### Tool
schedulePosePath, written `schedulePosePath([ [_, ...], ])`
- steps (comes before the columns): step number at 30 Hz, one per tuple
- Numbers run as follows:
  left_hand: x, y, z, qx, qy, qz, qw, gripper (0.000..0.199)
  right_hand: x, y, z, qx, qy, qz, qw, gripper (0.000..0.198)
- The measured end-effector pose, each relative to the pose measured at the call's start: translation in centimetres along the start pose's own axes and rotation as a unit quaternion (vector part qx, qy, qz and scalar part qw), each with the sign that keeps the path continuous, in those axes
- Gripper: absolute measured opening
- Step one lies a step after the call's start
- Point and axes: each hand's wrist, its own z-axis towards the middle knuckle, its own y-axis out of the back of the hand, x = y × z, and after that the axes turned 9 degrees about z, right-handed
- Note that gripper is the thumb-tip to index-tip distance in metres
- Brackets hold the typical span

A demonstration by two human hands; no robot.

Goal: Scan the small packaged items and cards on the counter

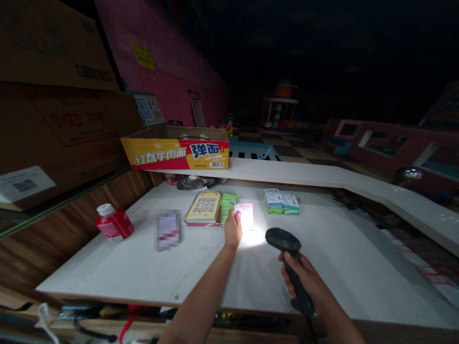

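Note:
My right hand (299, 274) is wrapped round the handle of a black barcode scanner (283, 239), whose head points left and away from me. Its bright light falls on the tabletop and on a small pink-and-white packet (245, 212). That packet's left edge is pinched in my left hand (234, 229), with the thumb on top. Just behind the hand lie green packets (229, 203), partly covered. Beside them rests a stack of yellow booklets (204, 208). Farther right sits a pile of several blue-and-green packets (281, 201).
A red bottle with a white cap (114, 223) and a blurred-out flat item (168, 230) are on the white table (143, 272). A yellow-and-red noodle carton (179, 154) stands on the raised ledge (294, 173). Large cardboard boxes (71, 114) are stacked at left.

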Motion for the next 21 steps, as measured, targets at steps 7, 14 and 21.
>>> schedulePosePath([
  [7,0.1,-0.1,0.0,-0.003,-0.005,0.015,1.0,0.02,0.1,-0.4,-0.3,-0.025,0.011,0.009,1.0,0.039],
  [14,0.2,-0.1,0.1,-0.004,-0.022,-0.004,1.0,0.021,-0.1,-0.2,0.3,-0.005,0.001,0.01,1.0,0.049],
  [21,0.0,0.1,0.2,-0.007,-0.024,0.007,1.0,0.022,0.3,2.6,3.5,-0.003,0.005,0.106,0.994,0.048],
])
